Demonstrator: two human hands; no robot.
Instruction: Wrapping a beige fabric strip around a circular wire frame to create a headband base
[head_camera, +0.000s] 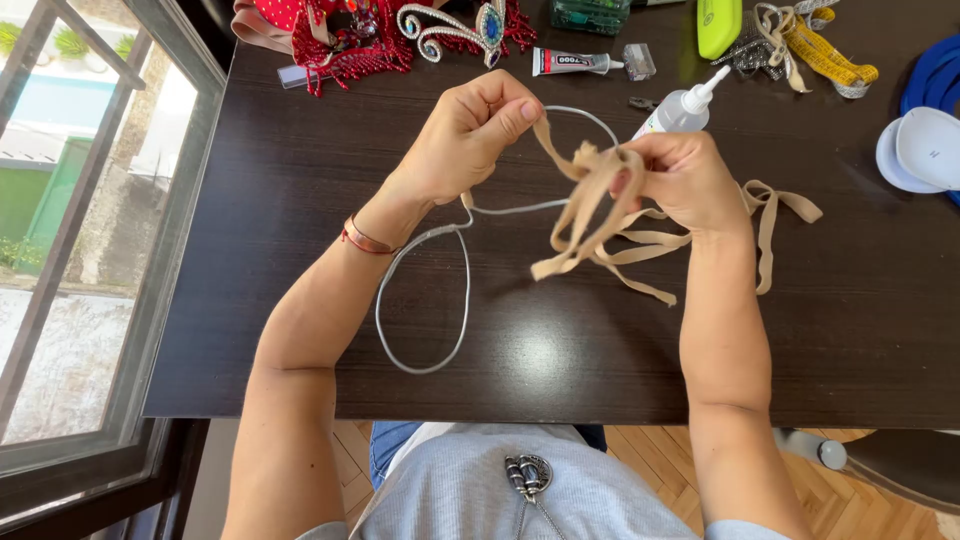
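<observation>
My left hand (470, 135) pinches one end of a beige elastic ribbon (590, 215) together with a bent silver wire frame (425, 300) above the dark wooden table (250, 300). My right hand (680, 180) is closed on a bunch of the same ribbon, whose loose loops hang down and trail off to the right. The wire makes a large loop on the table near me and a smaller arc between my hands.
At the table's far edge lie a red beaded piece (345, 45), a jewelled silver tiara (460, 30), a small glue tube (575, 63), a white glue bottle (685, 105), a yellow measuring tape (825, 55) and white and blue round things (925, 145). A window (90, 220) is at left.
</observation>
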